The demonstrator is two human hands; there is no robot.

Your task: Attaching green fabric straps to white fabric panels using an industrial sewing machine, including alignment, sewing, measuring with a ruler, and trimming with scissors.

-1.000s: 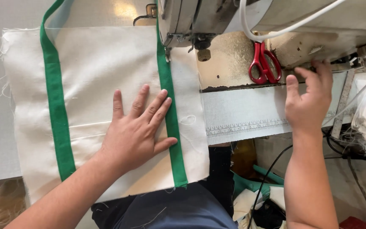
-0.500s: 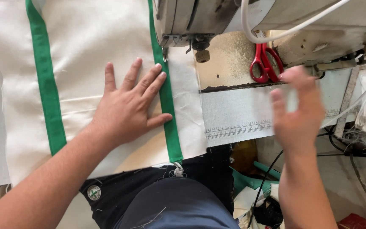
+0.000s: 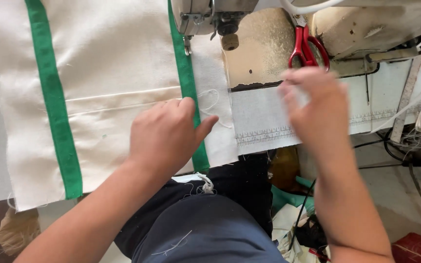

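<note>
Sewing-machine table (image 3: 269, 122) fills the view, pale and scuffed, with a printed ruler strip along its near edge and the machine head (image 3: 210, 14) at the far side. Since a second ago the cream fabric panel (image 3: 113, 73) has slid left and toward the far side, so its right green strap (image 3: 187, 87) now runs straight under the presser foot (image 3: 187, 46) — the left green strap (image 3: 54, 107) lies well apart, near the left edge. That reads as the work being lined up at the needle.

Left hand (image 3: 164, 139) has gone from fingers splayed flat to fingers curled under, knuckles up, resting on the panel with the thumb lying across the right strap; it presses rather than grips. Right hand (image 3: 313, 104) has left the table's right side and now hangs blurred just near of the red-handled scissors (image 3: 305, 46) — fingers loosely bent, and whether it touches or holds anything I cannot tell.
</note>
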